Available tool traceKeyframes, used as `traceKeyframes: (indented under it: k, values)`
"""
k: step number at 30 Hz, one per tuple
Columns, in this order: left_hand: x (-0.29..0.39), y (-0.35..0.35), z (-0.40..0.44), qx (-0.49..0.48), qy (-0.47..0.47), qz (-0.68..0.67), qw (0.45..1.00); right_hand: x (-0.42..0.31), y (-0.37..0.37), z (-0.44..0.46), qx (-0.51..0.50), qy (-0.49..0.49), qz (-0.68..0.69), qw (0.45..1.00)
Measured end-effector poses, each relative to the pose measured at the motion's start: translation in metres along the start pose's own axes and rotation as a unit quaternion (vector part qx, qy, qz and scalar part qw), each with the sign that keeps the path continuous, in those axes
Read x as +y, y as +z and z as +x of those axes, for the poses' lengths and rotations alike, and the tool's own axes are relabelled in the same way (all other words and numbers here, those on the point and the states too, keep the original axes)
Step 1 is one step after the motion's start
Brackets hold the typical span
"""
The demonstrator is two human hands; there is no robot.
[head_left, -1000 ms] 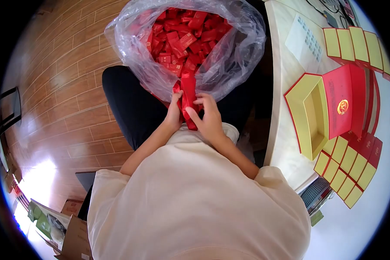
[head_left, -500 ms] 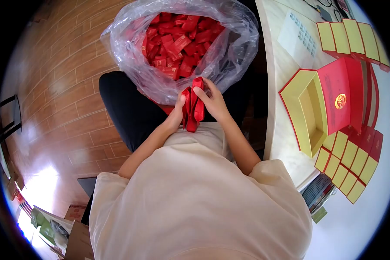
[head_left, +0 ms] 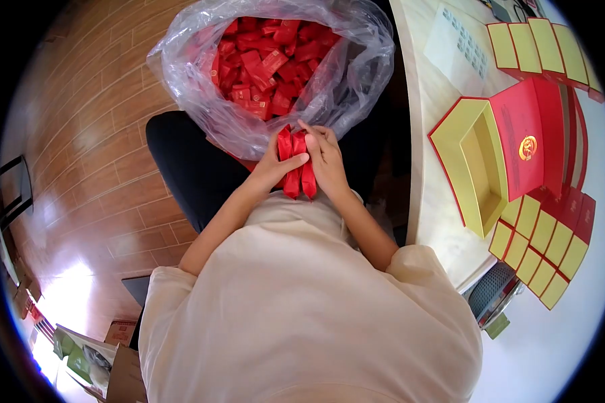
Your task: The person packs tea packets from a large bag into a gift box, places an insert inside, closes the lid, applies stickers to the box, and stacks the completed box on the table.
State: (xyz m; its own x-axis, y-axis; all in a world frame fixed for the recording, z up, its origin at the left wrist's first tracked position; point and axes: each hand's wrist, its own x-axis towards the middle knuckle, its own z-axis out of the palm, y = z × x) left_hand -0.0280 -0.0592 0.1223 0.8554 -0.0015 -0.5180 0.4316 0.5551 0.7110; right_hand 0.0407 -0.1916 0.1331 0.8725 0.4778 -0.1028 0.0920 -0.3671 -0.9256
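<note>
The left hand point(head_left: 274, 166) and right hand point(head_left: 327, 160) clamp slim, shiny red packets point(head_left: 292, 183) from opposite sides, apparently keeping them lined up, just beside a crinkled clear plastic bag point(head_left: 364, 84) of jumbled red packets point(head_left: 257, 67), probably for easy reach.

Two red packets point(head_left: 292, 182), long, narrow and glossy, lay side by side between the left hand point(head_left: 274, 166) and the right hand point(head_left: 327, 160). Their creased wrappers caught the light. Both ran lengthwise from about twelve o'clock to six, their lower ends narrowing to points. The left thumb crossed their middle, hiding part. They sat near six o'clock from the bag point(head_left: 189, 67).
</note>
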Motion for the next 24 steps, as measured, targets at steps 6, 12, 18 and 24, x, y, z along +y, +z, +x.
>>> traceKeyframes:
  k: [6,12,18,24]
  values:
    - [0.017,-0.003,0.01,0.046,-0.023,-0.077,0.996,-0.026,-0.009,0.009,-0.001,-0.048,-0.03,0.998]
    - [0.051,-0.016,0.009,0.14,-0.012,-0.07,0.988,-0.053,-0.03,-0.005,-0.12,-0.214,-0.146,0.958]
    - [0.054,-0.017,0.006,0.153,0.014,-0.045,0.987,-0.057,-0.017,-0.003,-0.083,-0.265,-0.17,0.945]
    - [0.054,-0.014,0.0,0.125,-0.001,-0.048,0.991,-0.054,-0.016,-0.005,-0.124,-0.3,-0.171,0.93]
